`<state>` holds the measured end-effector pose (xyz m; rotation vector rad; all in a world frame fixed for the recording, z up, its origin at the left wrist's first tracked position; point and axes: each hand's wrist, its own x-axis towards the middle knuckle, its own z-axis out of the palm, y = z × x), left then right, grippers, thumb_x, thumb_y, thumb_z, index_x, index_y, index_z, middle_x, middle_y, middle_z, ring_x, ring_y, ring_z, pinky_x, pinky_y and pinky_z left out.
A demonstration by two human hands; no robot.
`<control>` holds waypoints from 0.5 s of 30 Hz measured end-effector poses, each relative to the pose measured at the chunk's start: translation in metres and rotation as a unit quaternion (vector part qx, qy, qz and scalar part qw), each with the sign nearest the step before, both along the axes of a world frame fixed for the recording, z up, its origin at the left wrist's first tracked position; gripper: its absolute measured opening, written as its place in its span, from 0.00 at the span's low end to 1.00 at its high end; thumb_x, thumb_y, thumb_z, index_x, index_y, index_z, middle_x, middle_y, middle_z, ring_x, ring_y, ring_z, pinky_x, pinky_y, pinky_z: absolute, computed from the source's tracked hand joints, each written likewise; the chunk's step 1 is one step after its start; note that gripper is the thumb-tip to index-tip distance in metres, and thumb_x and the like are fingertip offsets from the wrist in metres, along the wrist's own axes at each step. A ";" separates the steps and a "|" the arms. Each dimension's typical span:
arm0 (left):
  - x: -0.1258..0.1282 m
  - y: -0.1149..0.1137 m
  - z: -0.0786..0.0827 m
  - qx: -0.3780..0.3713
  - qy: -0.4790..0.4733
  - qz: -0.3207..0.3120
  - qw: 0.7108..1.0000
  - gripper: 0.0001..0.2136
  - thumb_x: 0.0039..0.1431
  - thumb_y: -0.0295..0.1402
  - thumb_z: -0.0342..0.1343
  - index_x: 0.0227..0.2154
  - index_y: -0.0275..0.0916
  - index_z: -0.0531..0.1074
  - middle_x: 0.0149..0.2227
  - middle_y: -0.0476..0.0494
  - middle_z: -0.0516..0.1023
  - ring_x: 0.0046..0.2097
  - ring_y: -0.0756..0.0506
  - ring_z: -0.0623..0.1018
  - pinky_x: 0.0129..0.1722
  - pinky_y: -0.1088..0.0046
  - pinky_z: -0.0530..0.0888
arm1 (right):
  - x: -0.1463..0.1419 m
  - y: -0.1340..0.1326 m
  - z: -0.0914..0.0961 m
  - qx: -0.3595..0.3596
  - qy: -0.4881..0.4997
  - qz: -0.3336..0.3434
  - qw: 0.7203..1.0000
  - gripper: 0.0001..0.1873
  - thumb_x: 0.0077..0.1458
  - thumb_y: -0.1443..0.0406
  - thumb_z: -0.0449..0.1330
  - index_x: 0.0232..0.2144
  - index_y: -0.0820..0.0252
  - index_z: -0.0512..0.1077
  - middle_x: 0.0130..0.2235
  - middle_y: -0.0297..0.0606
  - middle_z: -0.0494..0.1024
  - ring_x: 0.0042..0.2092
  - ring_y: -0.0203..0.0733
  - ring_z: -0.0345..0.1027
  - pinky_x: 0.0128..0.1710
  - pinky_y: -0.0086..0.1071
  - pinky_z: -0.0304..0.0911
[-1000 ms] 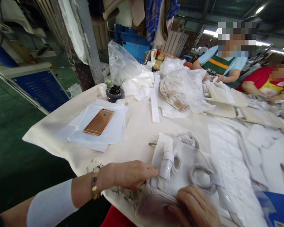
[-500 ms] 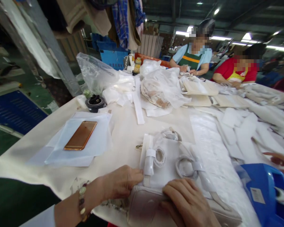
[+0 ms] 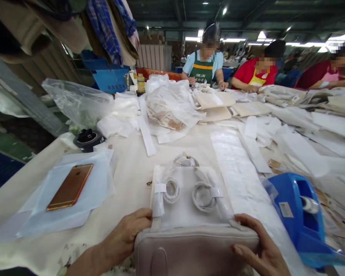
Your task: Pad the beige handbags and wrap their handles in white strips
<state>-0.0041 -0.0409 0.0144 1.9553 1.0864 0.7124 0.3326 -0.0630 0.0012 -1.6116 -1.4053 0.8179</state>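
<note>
A beige-pink handbag (image 3: 192,249) lies at the table's front edge, its rounded edge towards me. My left hand (image 3: 129,234) is closed on its left corner, thumb and fingers pinching the edge. At the right corner, my right hand (image 3: 260,245) grips the bag with its thumb on the near face and fingers over the top edge. Across the bag's far part lies a translucent white sheet. On that part rest a left coiled strap (image 3: 171,190) and a right coiled strap (image 3: 204,197), both wrapped in white. A small metal clip (image 3: 149,184) pokes out on the left.
On the left, a gold phone (image 3: 70,187) rests on pale sheets (image 3: 96,191), with a black tape roll (image 3: 89,140) behind. A blue tape dispenser (image 3: 293,214) stands on the right. Plastic-wrapped goods (image 3: 172,103) are piled at the back. Several co-workers sit across the table.
My right hand has moved from the bag's middle to its right corner. The bag now sits straighter. My view has turned to the right.
</note>
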 end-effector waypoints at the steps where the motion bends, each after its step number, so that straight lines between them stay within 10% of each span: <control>1: 0.000 -0.002 -0.001 -0.013 -0.020 0.024 0.999 0.10 0.59 0.30 0.48 0.27 0.40 0.74 0.33 0.45 0.74 0.35 0.48 0.75 0.34 0.78 0.70 | -0.001 0.002 0.002 -0.007 0.001 -0.002 1.000 0.26 0.43 0.49 0.63 0.43 0.54 0.71 0.42 0.34 0.76 0.45 0.46 0.70 0.42 0.29 0.65; 6: -0.008 -0.025 0.000 -0.150 -0.103 0.143 0.973 0.05 0.55 0.35 0.56 0.34 0.44 0.75 0.34 0.47 0.78 0.37 0.46 0.77 0.38 0.75 0.71 | -0.009 0.007 0.010 -0.023 0.012 -0.018 0.999 0.19 0.41 0.51 0.65 0.33 0.54 0.72 0.31 0.29 0.76 0.32 0.39 0.70 0.32 0.25 0.66; 9: -0.008 -0.045 0.004 -0.226 -0.186 0.201 0.935 0.20 0.54 0.48 0.55 0.49 0.51 0.69 0.47 0.46 0.77 0.49 0.41 0.75 0.48 0.67 0.70 | -0.014 0.008 0.009 -0.026 0.026 -0.048 0.998 0.18 0.41 0.50 0.65 0.31 0.53 0.72 0.29 0.28 0.75 0.30 0.38 0.69 0.29 0.24 0.64; 15: 0.036 -0.052 0.005 -0.120 -0.020 0.368 0.922 0.21 0.53 0.54 0.51 0.41 0.45 0.72 0.41 0.45 0.78 0.45 0.39 0.75 0.47 0.66 0.71 | -0.014 0.016 0.002 -0.059 0.016 -0.041 0.997 0.20 0.35 0.49 0.67 0.29 0.55 0.73 0.26 0.29 0.76 0.27 0.39 0.69 0.24 0.24 0.65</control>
